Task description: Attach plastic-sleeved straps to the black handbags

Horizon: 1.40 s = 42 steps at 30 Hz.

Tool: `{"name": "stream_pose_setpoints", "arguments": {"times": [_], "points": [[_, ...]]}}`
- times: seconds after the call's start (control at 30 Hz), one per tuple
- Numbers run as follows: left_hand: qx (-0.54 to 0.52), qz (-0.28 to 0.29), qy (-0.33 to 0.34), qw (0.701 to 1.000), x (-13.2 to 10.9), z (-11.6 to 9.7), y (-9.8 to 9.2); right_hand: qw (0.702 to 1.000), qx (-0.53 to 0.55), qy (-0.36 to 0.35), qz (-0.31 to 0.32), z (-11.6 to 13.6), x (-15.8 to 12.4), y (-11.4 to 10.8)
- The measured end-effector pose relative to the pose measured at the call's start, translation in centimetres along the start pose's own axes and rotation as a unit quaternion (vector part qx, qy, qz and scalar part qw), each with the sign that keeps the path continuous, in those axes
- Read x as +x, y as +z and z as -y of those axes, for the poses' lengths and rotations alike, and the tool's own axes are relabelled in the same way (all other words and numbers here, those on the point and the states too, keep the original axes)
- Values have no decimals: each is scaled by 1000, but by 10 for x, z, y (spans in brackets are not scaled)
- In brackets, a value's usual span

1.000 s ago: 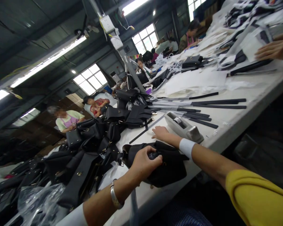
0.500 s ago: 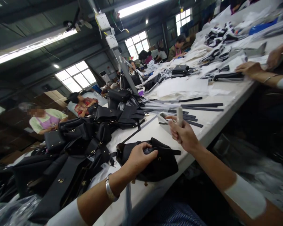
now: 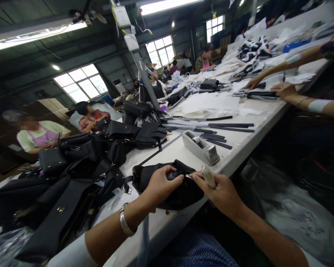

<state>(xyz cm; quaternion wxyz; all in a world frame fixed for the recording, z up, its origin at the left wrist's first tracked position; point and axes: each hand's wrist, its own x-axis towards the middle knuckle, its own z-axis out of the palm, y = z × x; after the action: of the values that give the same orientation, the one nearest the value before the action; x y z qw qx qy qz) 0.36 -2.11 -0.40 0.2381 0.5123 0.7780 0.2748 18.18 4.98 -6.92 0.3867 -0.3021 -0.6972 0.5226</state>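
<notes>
A black handbag (image 3: 180, 196) rests near the table's front edge, tilted toward me. My left hand (image 3: 163, 181) is closed on its upper edge, thumb and fingers pinching a dark folded part there. My right hand (image 3: 219, 189) is at the bag's right side and holds a pale, stubby tool handle (image 3: 208, 176) pointing up; its working end is hidden. Between the right fingertips and the bag shows a small whitish bit, too small to name. Just beyond the hands stands a grey tape dispenser (image 3: 200, 148) with a roll in it.
Black bags (image 3: 80, 178) are heaped on the left. Dark straps (image 3: 225, 126) lie behind the dispenser on the white table (image 3: 178, 148). At right, co-workers' hands (image 3: 285, 91) handle dark strips. A metal post (image 3: 147, 81) rises beyond the heap.
My right hand has come from the tape dispenser down to the bag, uncovering the dispenser. My left hand keeps its hold. At right, a co-worker's arm now reaches farther over the table.
</notes>
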Motion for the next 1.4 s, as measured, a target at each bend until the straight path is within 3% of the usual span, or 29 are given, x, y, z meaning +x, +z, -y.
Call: {"name": "stream_pose_setpoints", "arguments": {"times": [0.2, 0.6, 0.8, 0.87, 1.07, 1.13, 1.3, 1.4], "points": [[-22, -1, 15, 1000, -5, 1, -1, 998, -68, -13, -2, 2, 0, 4], [-38, -28, 1, 999, -20, -7, 9, 995, -78, -4, 55, 9, -7, -1], [-30, -59, 15, 998, -22, -2, 18, 989, -122, -54, 69, -3, -12, 4], [-26, -67, 21, 997, -21, -1, 19, 991, -116, -50, 54, -4, -13, 7], [-7, -80, 49, 996, -18, 1, 22, 994, -26, 87, -59, -2, -10, 21], [-4, -86, 56, 995, -16, 2, 23, 995, -44, 56, -64, -4, -11, 23], [-8, -77, 51, 996, -10, 6, 18, 982, -126, -139, 30, -14, -12, 22], [-6, -80, 43, 996, -10, 4, 18, 992, -74, -97, 9, -16, -3, 25]]}}
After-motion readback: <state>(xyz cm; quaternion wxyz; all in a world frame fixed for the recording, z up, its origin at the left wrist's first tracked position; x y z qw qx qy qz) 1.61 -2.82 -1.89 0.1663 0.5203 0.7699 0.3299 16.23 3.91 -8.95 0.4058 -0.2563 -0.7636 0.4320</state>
